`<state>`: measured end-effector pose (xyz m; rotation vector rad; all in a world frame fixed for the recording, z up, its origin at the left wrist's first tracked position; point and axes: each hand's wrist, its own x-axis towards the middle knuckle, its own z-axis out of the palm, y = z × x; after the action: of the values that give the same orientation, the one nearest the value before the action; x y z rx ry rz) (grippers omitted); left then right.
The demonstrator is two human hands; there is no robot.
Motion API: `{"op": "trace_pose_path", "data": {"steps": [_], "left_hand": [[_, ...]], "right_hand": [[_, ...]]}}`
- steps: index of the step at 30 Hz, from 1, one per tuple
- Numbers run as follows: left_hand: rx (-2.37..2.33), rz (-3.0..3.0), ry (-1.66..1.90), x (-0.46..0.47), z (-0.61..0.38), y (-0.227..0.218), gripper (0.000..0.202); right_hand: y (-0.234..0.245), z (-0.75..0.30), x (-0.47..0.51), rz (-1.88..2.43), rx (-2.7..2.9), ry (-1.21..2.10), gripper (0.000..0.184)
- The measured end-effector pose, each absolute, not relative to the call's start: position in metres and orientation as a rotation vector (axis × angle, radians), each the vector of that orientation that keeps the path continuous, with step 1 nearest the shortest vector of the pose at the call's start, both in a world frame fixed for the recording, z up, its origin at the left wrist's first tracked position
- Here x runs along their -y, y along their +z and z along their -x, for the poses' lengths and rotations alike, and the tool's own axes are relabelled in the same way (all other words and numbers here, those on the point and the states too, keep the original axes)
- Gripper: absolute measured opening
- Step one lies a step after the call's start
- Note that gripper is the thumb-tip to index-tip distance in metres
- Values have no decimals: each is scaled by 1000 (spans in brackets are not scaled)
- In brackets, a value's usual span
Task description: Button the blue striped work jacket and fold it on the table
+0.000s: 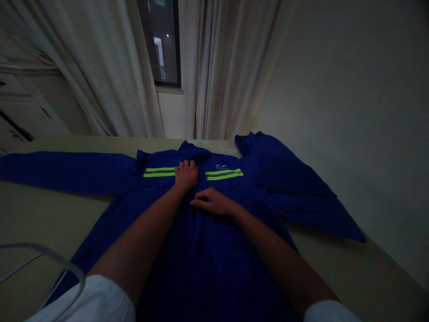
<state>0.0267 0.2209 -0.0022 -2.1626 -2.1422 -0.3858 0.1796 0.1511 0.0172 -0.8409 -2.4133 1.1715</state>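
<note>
A dark blue work jacket (214, 264) lies spread face up on the table, with its collar at the far side. Lime-yellow reflective stripes (224, 174) cross its chest on both sides of the front opening. My left hand (186, 174) rests high on the front placket below the collar, its fingers curled onto the cloth. My right hand (211, 201) lies lower and flatter across the placket, fingers extended toward the left. The left sleeve (67, 172) stretches out flat, while the right sleeve (301, 197) lies in a bunched fold.
The jacket lies on a beige table (43, 214) whose far edge runs behind the collar. A white wire hanger (43, 252) lies at the lower left, near my white shirt cuff (97, 299). Pale curtains (228, 67) and a dark window (161, 40) stand beyond the table.
</note>
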Motion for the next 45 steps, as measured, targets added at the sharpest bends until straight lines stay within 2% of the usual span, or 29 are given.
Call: {"op": "trace_pose_path", "data": {"steps": [12, 25, 28, 33, 36, 41, 45], "left_hand": [[2138, 2154, -392, -222, -25, -5, 41], [2148, 2162, -385, -221, -25, -3, 42], [2143, 2155, -399, -222, -25, -4, 42], [2135, 2152, -425, -222, -24, -3, 39], [2145, 2155, -439, -221, -23, -1, 38], [2130, 2143, -490, -220, -23, -1, 39], [2075, 2128, -550, -219, -25, 2, 42]], "right_hand": [[37, -176, -144, 726, 2472, 1293, 38], [35, -174, -143, 843, 2456, 1324, 46], [38, -173, -142, 804, 2571, 1209, 41], [50, -169, -121, 819, 2980, 596, 28], [59, -171, -98, 828, 3118, 369, 24], [71, -179, -41, 484, 3194, 321, 24], [40, -179, 27, 141, 3179, 433, 20]]}}
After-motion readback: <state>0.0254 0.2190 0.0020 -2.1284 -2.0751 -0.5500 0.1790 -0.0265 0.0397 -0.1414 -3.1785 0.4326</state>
